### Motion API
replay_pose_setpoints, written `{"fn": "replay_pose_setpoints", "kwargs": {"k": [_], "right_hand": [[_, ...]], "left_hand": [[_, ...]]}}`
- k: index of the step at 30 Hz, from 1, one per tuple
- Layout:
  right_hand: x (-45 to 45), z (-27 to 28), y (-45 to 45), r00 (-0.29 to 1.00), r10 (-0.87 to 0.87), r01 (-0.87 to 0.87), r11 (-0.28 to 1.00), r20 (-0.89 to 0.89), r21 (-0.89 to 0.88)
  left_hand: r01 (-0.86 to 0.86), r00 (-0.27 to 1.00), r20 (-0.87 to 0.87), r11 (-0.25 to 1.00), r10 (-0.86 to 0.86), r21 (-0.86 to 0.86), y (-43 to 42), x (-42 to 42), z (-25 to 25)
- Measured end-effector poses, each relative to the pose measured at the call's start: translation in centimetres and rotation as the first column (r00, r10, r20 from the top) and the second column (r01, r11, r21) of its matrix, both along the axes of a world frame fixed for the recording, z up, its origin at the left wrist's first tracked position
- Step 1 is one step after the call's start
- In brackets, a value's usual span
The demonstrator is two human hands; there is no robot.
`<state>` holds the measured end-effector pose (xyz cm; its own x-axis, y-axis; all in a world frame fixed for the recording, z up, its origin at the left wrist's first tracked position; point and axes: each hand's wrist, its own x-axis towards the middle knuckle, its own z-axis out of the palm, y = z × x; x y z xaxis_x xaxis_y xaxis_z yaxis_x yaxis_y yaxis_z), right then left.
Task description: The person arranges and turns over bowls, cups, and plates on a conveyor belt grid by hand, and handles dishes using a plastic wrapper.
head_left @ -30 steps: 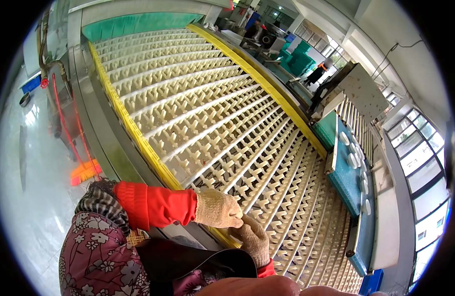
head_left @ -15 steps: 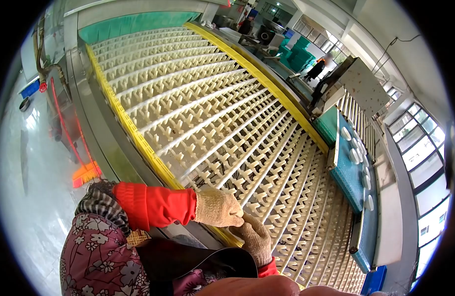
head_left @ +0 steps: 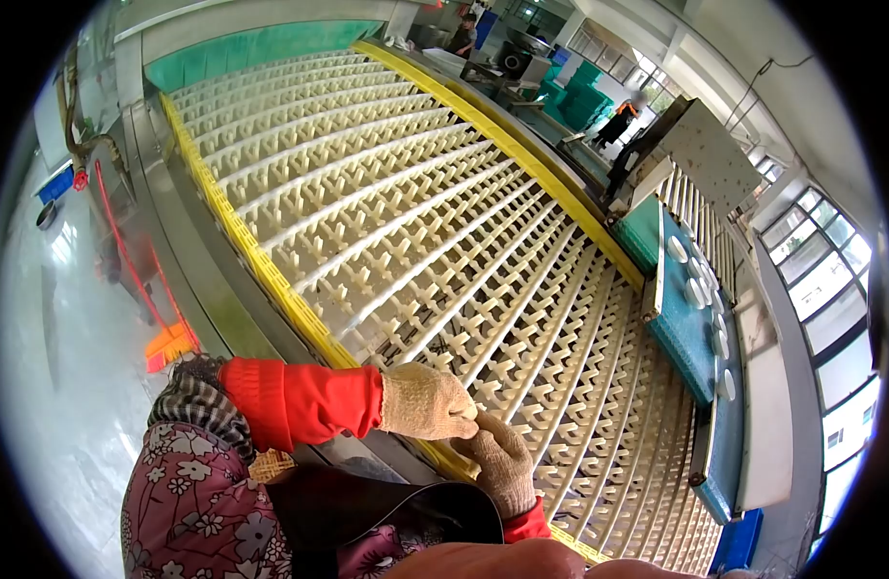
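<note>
My left hand, in a tan knitted glove under a red sleeve, is closed over the near yellow edge of the peg conveyor. Closed as well, my right hand wears a matching glove and sits just below and to the right. The fingertips of both hands meet; whatever may be pinched between them is hidden. Beneath and beyond the hands stretches the wide conveyor belt, with rows of cream pegs split by pale crosswise rods. No items lie on the pegs near my hands.
Round white pieces lie on a blue belt at the right. A green curtain hangs at the conveyor's far end. An orange broom stands at left. Two people are in the background, one near green crates.
The view has shifted slightly. My hands stay together in nearly the same pose. White pieces on the blue belt appear a little lower, and the person near the crates has changed posture.
</note>
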<state>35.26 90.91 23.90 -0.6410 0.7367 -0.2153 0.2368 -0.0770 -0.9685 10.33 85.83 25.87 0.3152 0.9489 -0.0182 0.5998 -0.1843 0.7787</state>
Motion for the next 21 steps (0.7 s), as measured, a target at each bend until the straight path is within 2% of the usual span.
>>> {"fn": "replay_pose_setpoints", "kwargs": {"k": [1, 3, 5, 7, 9, 11, 13, 16, 19, 21], "right_hand": [[-0.1, 0.5, 0.0, 1.000, -0.024, 0.025, 0.998, 0.011, -0.055], [1.6, -1.9, 1.1, 0.986, 0.137, -0.160, 0.931, 0.092, 0.328], [1.9, -2.0, 1.3, 0.976, 0.176, -0.213, 0.888, 0.126, 0.408], [2.0, -1.4, 1.2, 0.990, 0.121, -0.135, 0.968, 0.077, 0.213], [2.7, -2.1, 1.9, 0.973, 0.184, -0.223, 0.901, 0.138, 0.371], [2.5, -1.2, 1.7, 0.978, 0.160, -0.196, 0.929, 0.137, 0.314], [2.3, 0.2, 0.9, 0.995, 0.045, -0.048, 0.998, 0.086, 0.034], [2.4, 0.2, 0.4, 0.999, -0.025, 0.024, 0.999, 0.042, 0.041], [3.2, -0.4, 0.8, 1.000, 0.010, -0.010, 0.999, -0.005, 0.039], [3.5, 0.0, 1.0, 0.999, 0.020, -0.021, 1.000, 0.028, 0.019]], "left_hand": [[-0.007, 1.000, 0.008, 1.000, 0.007, 0.023, 0.0, 0.2, -0.2], [-0.022, 1.000, 0.024, 0.997, 0.020, 0.070, 0.1, 0.7, -1.0], [-0.023, 0.999, 0.031, 0.993, 0.020, 0.118, 0.1, 1.1, -1.3], [-0.020, 0.999, 0.029, 0.991, 0.016, 0.134, 0.2, 1.3, -1.2], [-0.011, 1.000, 0.020, 0.993, 0.008, 0.115, 0.2, 1.6, -0.7], [-0.013, 1.000, 0.027, 0.991, 0.009, 0.134, 0.2, 1.9, -0.8], [-0.010, 1.000, 0.023, 0.989, 0.007, 0.148, 0.3, 2.3, -1.1], [0.000, 1.000, 0.008, 0.987, -0.001, 0.163, 0.6, 2.8, -1.7], [-0.005, 1.000, 0.015, 0.980, 0.002, 0.197, 0.7, 3.3, -1.6], [-0.028, 0.999, 0.022, 0.970, 0.024, 0.242, 0.5, 3.7, -1.8]]}}
